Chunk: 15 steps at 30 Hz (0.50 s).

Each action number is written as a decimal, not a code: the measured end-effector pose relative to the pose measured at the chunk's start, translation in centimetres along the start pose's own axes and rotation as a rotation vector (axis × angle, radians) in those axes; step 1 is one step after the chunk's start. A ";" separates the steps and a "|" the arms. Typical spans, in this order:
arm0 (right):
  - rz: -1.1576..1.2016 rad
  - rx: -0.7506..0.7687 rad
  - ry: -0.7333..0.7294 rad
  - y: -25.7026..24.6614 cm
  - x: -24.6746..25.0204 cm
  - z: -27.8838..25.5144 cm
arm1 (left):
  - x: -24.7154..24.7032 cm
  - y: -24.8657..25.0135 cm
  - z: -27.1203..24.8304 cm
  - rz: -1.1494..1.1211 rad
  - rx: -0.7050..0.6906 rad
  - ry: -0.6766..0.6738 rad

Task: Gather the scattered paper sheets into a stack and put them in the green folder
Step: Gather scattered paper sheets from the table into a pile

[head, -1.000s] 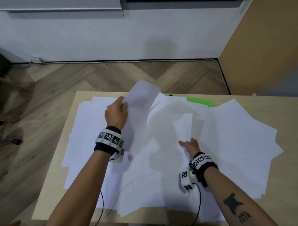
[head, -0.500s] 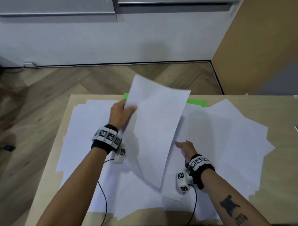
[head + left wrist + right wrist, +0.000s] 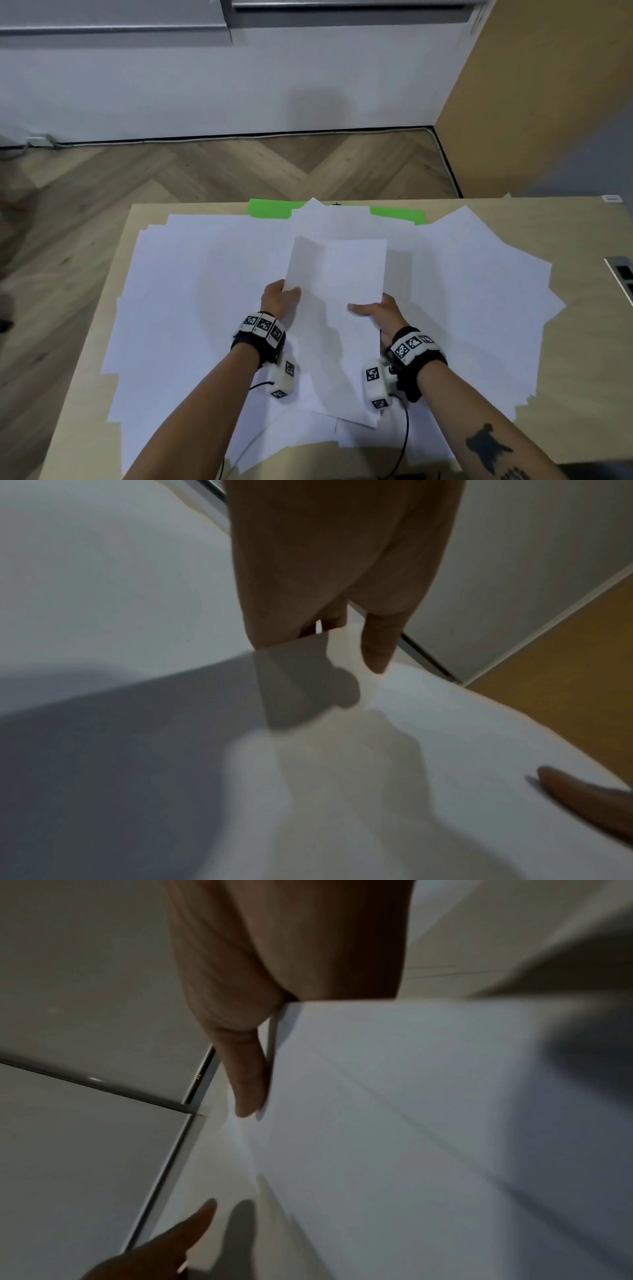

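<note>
Table (image 3: pixel 582 394): one green folder (image 3: pixel 270 208), uncountable loose sheets (image 3: pixel 191 291); left hand (image 3: pixel 279 301), right hand (image 3: pixel 380 313) pinch apparently two-sheet stack (image 3: pixel 337 308).

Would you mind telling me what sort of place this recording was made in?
Probably an office or a similar indoor workroom. A light wooden desk is strewn with loose white paper sheets, a green folder lies at its far edge, and beyond it are herringbone wood flooring and a plain white wall.
</note>
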State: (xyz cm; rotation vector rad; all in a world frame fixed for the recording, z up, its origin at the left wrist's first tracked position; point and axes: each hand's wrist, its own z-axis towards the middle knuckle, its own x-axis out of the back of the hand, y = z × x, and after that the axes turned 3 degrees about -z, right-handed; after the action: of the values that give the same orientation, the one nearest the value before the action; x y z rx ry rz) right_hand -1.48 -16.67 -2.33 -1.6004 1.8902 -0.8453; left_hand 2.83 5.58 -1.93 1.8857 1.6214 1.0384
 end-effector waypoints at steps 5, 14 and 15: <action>0.054 0.079 -0.075 -3.8 -0.8 -1.5 | 0.5 2.5 -1.1 -0.307 -0.087 -0.160; 0.011 0.365 -0.222 -13.6 1.3 -5.7 | 4.4 8.9 -3.6 -0.405 -0.249 -0.438; -0.025 0.407 -0.185 -14.5 1.7 -6.2 | 4.9 9.8 -4.3 -0.420 -0.293 -0.445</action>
State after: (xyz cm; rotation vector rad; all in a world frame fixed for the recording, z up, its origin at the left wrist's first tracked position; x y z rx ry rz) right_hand 3.32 -19.08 12.63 -1.3981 1.4599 -0.9822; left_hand 5.87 7.60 9.19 1.3774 1.4226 0.5870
